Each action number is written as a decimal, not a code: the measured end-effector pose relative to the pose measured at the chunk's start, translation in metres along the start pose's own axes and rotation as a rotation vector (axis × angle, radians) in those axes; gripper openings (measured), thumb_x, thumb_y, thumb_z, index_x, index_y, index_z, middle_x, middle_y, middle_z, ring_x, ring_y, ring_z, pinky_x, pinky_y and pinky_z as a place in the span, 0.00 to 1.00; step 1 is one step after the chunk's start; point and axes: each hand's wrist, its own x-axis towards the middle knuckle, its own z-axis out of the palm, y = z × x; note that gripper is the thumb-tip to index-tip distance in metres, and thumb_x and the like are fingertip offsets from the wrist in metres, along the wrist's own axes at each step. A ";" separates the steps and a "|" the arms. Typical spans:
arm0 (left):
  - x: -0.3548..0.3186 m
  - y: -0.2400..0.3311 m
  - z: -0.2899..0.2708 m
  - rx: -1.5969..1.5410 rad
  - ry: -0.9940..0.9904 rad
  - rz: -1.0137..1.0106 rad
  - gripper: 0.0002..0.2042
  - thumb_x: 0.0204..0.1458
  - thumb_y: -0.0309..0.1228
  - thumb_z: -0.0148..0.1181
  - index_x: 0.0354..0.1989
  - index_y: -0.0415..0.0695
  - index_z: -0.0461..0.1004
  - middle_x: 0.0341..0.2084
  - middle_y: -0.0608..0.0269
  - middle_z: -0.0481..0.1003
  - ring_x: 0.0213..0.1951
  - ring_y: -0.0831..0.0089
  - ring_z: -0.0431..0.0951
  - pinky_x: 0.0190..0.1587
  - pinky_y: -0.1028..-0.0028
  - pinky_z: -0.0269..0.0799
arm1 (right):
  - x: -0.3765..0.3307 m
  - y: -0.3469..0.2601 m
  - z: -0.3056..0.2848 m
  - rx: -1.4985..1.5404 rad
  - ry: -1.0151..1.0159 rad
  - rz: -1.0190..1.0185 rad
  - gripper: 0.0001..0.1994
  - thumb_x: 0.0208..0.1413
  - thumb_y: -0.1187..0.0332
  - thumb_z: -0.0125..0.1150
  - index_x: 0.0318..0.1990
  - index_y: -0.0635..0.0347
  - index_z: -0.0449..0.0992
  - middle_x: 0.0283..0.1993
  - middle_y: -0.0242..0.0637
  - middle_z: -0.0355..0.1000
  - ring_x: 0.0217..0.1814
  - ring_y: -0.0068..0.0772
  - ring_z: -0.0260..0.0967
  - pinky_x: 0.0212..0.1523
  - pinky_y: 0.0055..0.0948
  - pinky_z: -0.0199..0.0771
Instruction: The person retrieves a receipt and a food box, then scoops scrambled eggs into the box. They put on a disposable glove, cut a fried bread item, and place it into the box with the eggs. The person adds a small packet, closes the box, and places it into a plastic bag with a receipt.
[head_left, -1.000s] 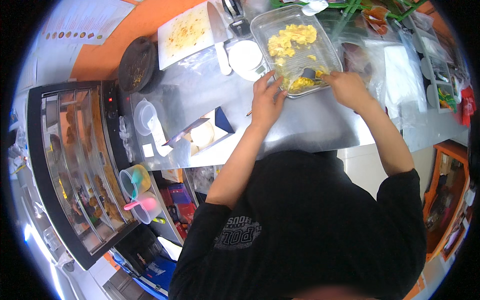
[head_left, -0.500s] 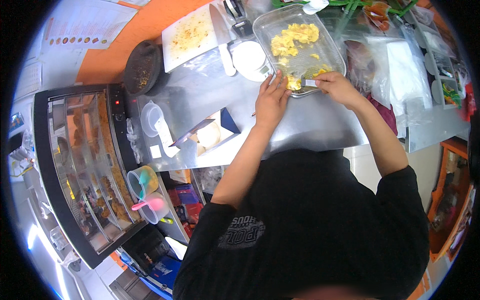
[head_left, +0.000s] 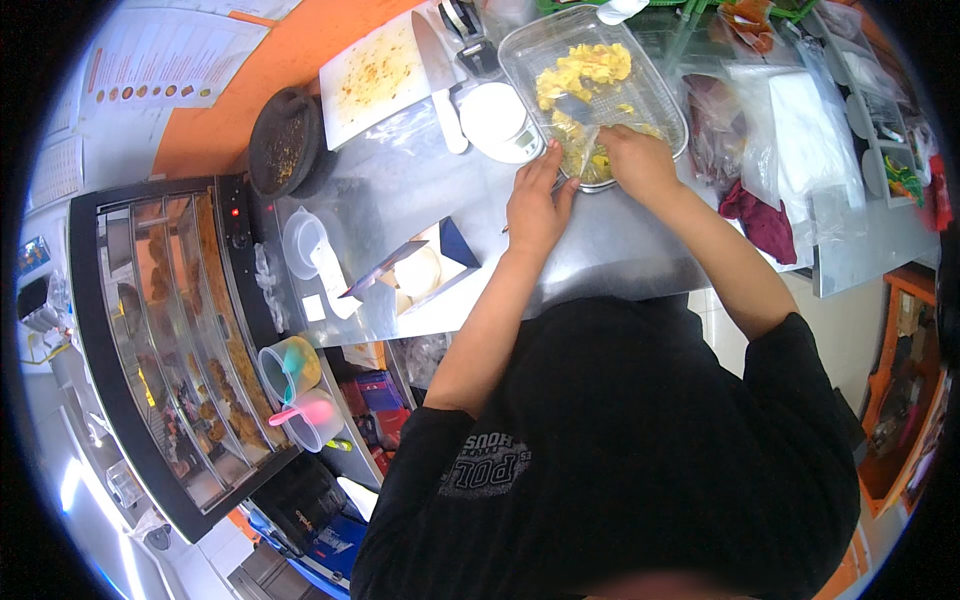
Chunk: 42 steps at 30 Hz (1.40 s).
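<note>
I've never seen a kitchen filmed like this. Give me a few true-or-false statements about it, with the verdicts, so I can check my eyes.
1. The right hand holds a grey-bladed tool over the clear tray. True.
2. The left hand grips the knife. False: the left hand is at the tray's near-left edge; the knife lies by the white cutting board.
3. Yellow food lies in the tray. True.
4. The maroon cloth lies left of the tray. False: it lies to the right.

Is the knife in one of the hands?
No, the knife lies at the cutting board's edge, apart from the left hand and right hand.
</note>
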 end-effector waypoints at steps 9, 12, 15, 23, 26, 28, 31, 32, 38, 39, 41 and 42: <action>-0.003 0.000 0.000 0.026 0.015 -0.014 0.30 0.58 0.34 0.67 0.70 0.45 0.69 0.64 0.55 0.74 0.62 0.51 0.73 0.62 0.60 0.72 | 0.010 0.032 -0.072 -0.099 -0.391 -0.251 0.15 0.55 0.72 0.60 0.49 0.55 0.84 0.42 0.46 0.81 0.49 0.52 0.79 0.50 0.48 0.78; -0.003 -0.002 0.002 0.036 0.028 -0.012 0.29 0.58 0.35 0.67 0.69 0.46 0.70 0.64 0.58 0.74 0.61 0.51 0.74 0.61 0.60 0.73 | -0.001 0.034 -0.074 0.060 -0.430 -0.177 0.14 0.58 0.71 0.61 0.50 0.57 0.84 0.44 0.50 0.81 0.49 0.54 0.79 0.51 0.48 0.77; -0.004 -0.004 0.005 0.019 0.047 -0.008 0.29 0.57 0.35 0.68 0.69 0.46 0.70 0.63 0.59 0.75 0.61 0.51 0.74 0.61 0.61 0.72 | -0.005 0.032 -0.064 0.322 -0.439 -0.066 0.12 0.62 0.70 0.60 0.50 0.60 0.84 0.44 0.51 0.81 0.47 0.53 0.79 0.50 0.45 0.76; -0.002 -0.004 0.005 0.068 0.085 0.038 0.28 0.55 0.35 0.70 0.66 0.46 0.74 0.62 0.61 0.77 0.59 0.56 0.75 0.60 0.64 0.73 | -0.012 0.032 -0.051 0.942 -0.561 0.552 0.13 0.68 0.64 0.59 0.50 0.64 0.83 0.27 0.25 0.69 0.29 0.19 0.62 0.30 0.24 0.64; -0.001 -0.002 0.007 0.096 0.123 0.042 0.23 0.55 0.35 0.70 0.60 0.46 0.80 0.61 0.62 0.78 0.58 0.56 0.75 0.59 0.65 0.73 | -0.016 0.028 -0.051 1.060 -0.560 0.637 0.12 0.69 0.65 0.59 0.52 0.60 0.82 0.26 0.18 0.60 0.22 0.12 0.48 0.20 0.20 0.43; 0.001 -0.001 0.010 0.138 0.157 0.054 0.20 0.54 0.35 0.70 0.55 0.45 0.82 0.59 0.62 0.79 0.56 0.54 0.74 0.58 0.64 0.73 | -0.018 0.025 -0.050 1.060 -0.528 0.693 0.11 0.69 0.64 0.59 0.51 0.59 0.81 0.25 0.17 0.59 0.21 0.11 0.47 0.20 0.21 0.43; 0.005 0.000 0.015 0.142 0.155 0.063 0.17 0.55 0.34 0.70 0.52 0.43 0.84 0.57 0.61 0.79 0.56 0.51 0.72 0.57 0.62 0.73 | -0.023 0.020 -0.044 1.238 -0.485 0.771 0.09 0.70 0.64 0.58 0.48 0.58 0.79 0.24 0.16 0.57 0.20 0.11 0.45 0.19 0.21 0.42; 0.005 -0.001 0.017 0.150 0.146 0.069 0.17 0.55 0.34 0.69 0.52 0.43 0.84 0.57 0.60 0.79 0.56 0.50 0.72 0.58 0.62 0.73 | -0.026 0.019 -0.042 1.317 -0.466 0.801 0.08 0.70 0.64 0.58 0.46 0.57 0.79 0.23 0.16 0.56 0.19 0.11 0.44 0.19 0.21 0.41; 0.000 -0.001 0.020 0.124 0.131 0.111 0.20 0.57 0.34 0.68 0.57 0.40 0.80 0.62 0.55 0.74 0.59 0.47 0.70 0.62 0.58 0.69 | -0.046 0.009 -0.033 1.574 -0.356 0.906 0.06 0.68 0.65 0.58 0.39 0.55 0.76 0.24 0.19 0.58 0.20 0.14 0.47 0.19 0.23 0.44; -0.002 -0.001 0.020 0.106 0.119 0.097 0.21 0.58 0.34 0.67 0.59 0.39 0.79 0.64 0.55 0.73 0.60 0.47 0.69 0.64 0.57 0.67 | -0.047 0.008 -0.032 1.577 -0.343 0.888 0.06 0.68 0.65 0.58 0.40 0.55 0.76 0.24 0.19 0.58 0.20 0.14 0.47 0.19 0.23 0.44; -0.007 0.001 0.021 0.084 0.095 0.077 0.23 0.59 0.33 0.66 0.62 0.38 0.76 0.67 0.54 0.70 0.61 0.47 0.68 0.66 0.56 0.64 | -0.050 0.004 -0.032 1.555 -0.300 0.870 0.06 0.68 0.65 0.57 0.42 0.57 0.77 0.24 0.19 0.58 0.20 0.14 0.48 0.19 0.23 0.44; -0.008 0.001 0.020 0.082 0.085 0.071 0.24 0.58 0.33 0.66 0.63 0.38 0.75 0.68 0.53 0.69 0.62 0.47 0.68 0.66 0.56 0.64 | -0.050 0.004 -0.033 1.505 -0.260 0.876 0.07 0.68 0.66 0.57 0.43 0.58 0.78 0.24 0.19 0.58 0.20 0.13 0.48 0.19 0.23 0.44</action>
